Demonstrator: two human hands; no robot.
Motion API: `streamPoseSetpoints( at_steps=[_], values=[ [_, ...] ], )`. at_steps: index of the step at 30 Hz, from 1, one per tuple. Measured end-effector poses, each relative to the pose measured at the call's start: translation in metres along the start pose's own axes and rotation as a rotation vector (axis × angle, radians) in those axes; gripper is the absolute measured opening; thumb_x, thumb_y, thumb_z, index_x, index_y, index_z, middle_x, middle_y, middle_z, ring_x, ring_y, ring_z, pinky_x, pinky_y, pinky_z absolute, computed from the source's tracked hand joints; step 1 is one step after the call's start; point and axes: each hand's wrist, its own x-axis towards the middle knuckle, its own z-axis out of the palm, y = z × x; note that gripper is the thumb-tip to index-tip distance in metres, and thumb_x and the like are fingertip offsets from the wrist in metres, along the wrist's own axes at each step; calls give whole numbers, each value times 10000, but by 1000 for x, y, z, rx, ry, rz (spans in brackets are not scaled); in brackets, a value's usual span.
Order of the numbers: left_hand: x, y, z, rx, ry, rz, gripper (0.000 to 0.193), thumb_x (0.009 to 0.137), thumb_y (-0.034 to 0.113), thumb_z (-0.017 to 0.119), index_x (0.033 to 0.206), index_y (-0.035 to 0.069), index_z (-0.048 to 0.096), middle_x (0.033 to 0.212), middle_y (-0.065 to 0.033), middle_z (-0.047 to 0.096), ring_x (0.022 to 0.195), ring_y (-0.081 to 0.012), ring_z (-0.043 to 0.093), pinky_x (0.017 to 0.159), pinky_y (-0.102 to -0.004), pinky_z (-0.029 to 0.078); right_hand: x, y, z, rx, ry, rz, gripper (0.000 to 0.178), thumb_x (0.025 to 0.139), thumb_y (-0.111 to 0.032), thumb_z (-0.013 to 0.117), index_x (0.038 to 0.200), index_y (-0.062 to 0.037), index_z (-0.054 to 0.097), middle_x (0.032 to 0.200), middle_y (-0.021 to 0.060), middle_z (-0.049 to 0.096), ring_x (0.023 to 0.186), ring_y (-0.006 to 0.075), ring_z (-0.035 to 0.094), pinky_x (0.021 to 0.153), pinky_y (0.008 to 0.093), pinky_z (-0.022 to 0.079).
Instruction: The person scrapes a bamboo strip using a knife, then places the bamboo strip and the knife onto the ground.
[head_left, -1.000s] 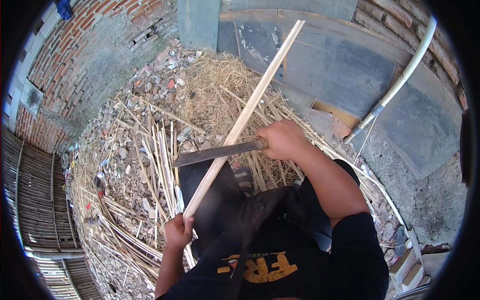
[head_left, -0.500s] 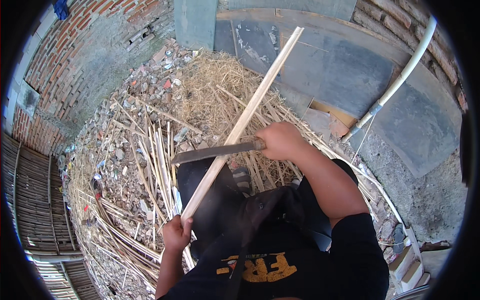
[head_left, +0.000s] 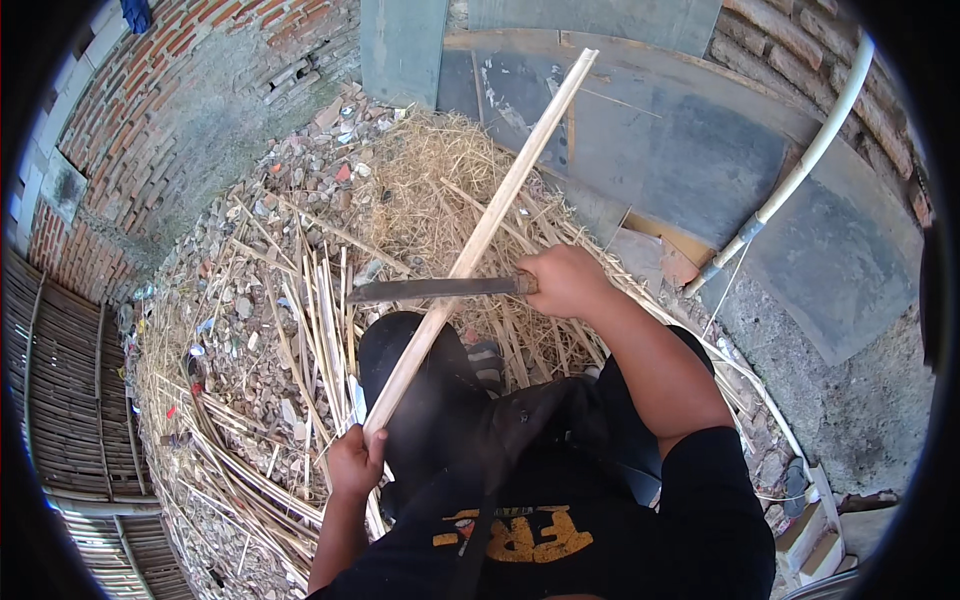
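A long pale bamboo strip (head_left: 515, 180) slants up from lower left to upper right, above my bent knee. Its near end is gripped by my left hand (head_left: 355, 462), fingers wrapped round it and the thumb along the side. My right hand (head_left: 565, 281) is closed on the handle of a machete (head_left: 430, 288), most of the handle hidden in the fist. The dark, flat blade lies crosswise over the strip at about its middle, its tip pointing left. From this angle I cannot tell whether the edge bites into the strip.
Split bamboo strips (head_left: 320, 310) lie to the left, on stony rubble (head_left: 235, 335). Fine shavings (head_left: 440, 180) are heaped ahead. Grey panels (head_left: 690, 150) and a white pipe (head_left: 810, 160) stand at the far right; a brick wall (head_left: 190, 110) rises at the far left.
The machete blade has turned nearly level, its tip rising slightly. The bamboo strip and my left hand have barely shifted. The whole view has moved a little.
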Motion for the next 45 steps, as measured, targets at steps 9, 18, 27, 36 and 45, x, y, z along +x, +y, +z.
streamPoseSetpoints(
  at_steps=[9,18,27,36,45],
  values=[
    [14,9,0,125,35,-28,535,931,478,671,699,18,525,603,-221,576,586,-441,616,546,-495,477,18,9,-1,124,-40,207,201,731,-203,685,914,-123,713,859,133,719,869,363,698,794,468,560],
    [7,9,-4,117,22,-46,540,928,480,675,682,22,530,590,-219,574,566,-434,614,539,-491,477,1,-13,-3,-73,-37,29,170,746,-195,667,892,-116,706,871,121,724,829,364,701,774,482,556],
    [0,3,-1,53,-16,-88,525,953,456,650,690,14,542,583,-225,570,570,-433,616,539,-483,470,9,20,1,147,11,216,209,774,-236,680,947,-124,717,877,121,718,826,357,700,760,483,557],
    [-2,-5,6,-36,9,-64,480,957,394,659,690,13,541,550,-208,546,506,-397,590,504,-453,448,3,-2,1,-112,-30,-84,140,763,-208,680,885,-141,699,835,118,710,832,344,707,755,490,553],
    [0,-7,-1,-11,27,0,489,953,400,665,679,19,529,557,-202,549,511,-400,586,497,-445,447,21,82,-6,373,321,392,342,775,-241,685,1077,-86,730,935,189,726,897,373,696,822,465,552]
  ],
)
